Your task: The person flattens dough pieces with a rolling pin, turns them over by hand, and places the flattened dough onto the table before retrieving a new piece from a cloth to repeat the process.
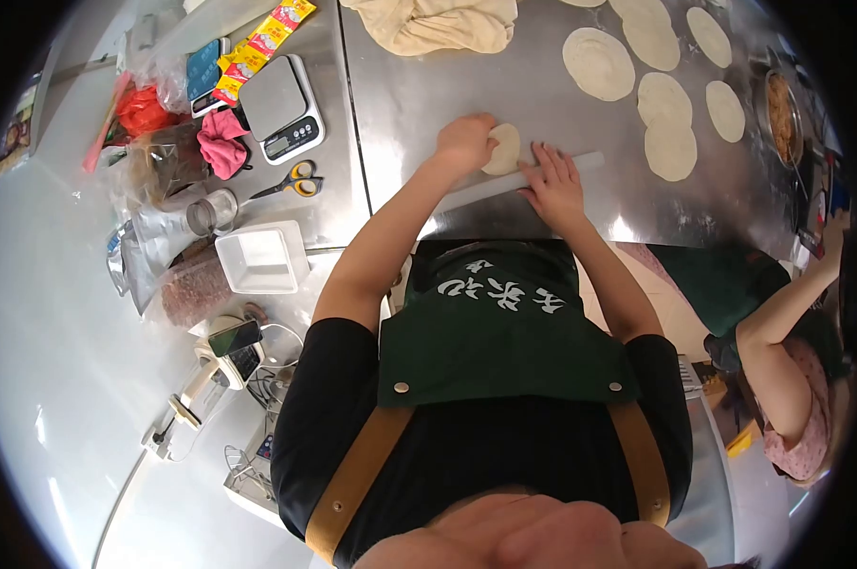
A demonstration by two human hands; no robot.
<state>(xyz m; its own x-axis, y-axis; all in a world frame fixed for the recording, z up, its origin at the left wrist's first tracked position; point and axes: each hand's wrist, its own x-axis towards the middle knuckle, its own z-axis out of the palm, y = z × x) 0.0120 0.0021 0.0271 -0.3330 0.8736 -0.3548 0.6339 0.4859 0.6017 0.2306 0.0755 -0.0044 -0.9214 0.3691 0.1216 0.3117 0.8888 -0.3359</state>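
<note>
A small pale dough disc (505, 150) lies on the steel worktop between my hands. My left hand (466, 142) is curled at its left edge, the fingertips gripping the dough. Just below the disc, a white rolling pin (480, 192) lies at a slant. My right hand (553, 185) rests over the pin toward its right end, palm on it and fingers reaching past it beside the disc. Several rolled flat dough rounds (599, 64) are spread to the upper right, some overlapping. A large lump of dough (438, 21) sits at the top of the worktop.
Left of the worktop seam stand a digital scale (281, 106), scissors (300, 180), a white plastic tub (259, 258) and a pink cloth (221, 142). A bowl of brown filling (782, 116) is at the far right. Another person's arm (784, 303) shows at the right.
</note>
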